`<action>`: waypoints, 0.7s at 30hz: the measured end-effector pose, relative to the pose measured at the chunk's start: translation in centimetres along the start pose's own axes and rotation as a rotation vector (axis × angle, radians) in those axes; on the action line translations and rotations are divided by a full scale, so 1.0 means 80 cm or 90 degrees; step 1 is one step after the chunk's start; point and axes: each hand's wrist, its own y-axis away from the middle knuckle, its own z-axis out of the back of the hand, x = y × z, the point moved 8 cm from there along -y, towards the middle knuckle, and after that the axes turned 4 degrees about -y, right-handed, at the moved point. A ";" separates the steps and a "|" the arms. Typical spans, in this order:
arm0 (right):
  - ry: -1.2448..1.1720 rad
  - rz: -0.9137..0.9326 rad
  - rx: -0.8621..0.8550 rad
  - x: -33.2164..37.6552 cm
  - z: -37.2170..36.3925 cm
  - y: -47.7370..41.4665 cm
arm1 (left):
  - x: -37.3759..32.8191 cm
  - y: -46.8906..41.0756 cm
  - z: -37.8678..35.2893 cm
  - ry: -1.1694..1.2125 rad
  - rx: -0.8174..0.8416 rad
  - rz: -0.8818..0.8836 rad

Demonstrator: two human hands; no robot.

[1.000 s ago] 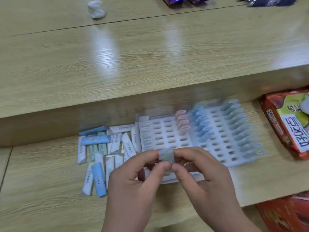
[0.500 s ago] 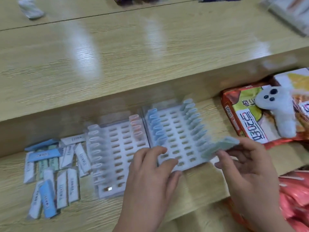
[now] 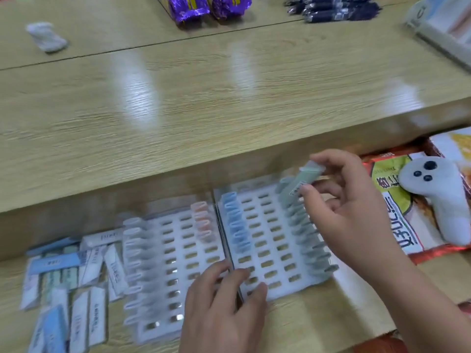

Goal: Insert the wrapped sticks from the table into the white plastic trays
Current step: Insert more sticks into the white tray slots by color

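Observation:
Two white plastic trays lie side by side on the lower wooden shelf: a left tray (image 3: 183, 253) and a right tray (image 3: 270, 240). Each has rows of slots, with some holding upright wrapped sticks. My right hand (image 3: 349, 210) pinches a pale green wrapped stick (image 3: 303, 182) tilted over the far right corner of the right tray, above a green row (image 3: 308, 233). My left hand (image 3: 224, 304) rests with spread fingers on the front edges of both trays. A pile of loose wrapped sticks (image 3: 71, 273), white, blue and green, lies left of the trays.
A red snack bag (image 3: 397, 215) with a white plush toy (image 3: 441, 200) on it lies right of the trays. On the upper table stand purple packets (image 3: 206, 6), dark pens (image 3: 334, 8), a crumpled white wad (image 3: 47, 36) and a box (image 3: 443, 24).
My right hand has carried the green stick from the tray's near right corner up to its far right corner. My left hand stays on the trays' front edge. The camera has shifted.

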 end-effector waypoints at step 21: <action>0.536 0.203 0.162 0.019 -0.045 -0.029 | 0.018 0.002 -0.023 0.002 0.135 0.095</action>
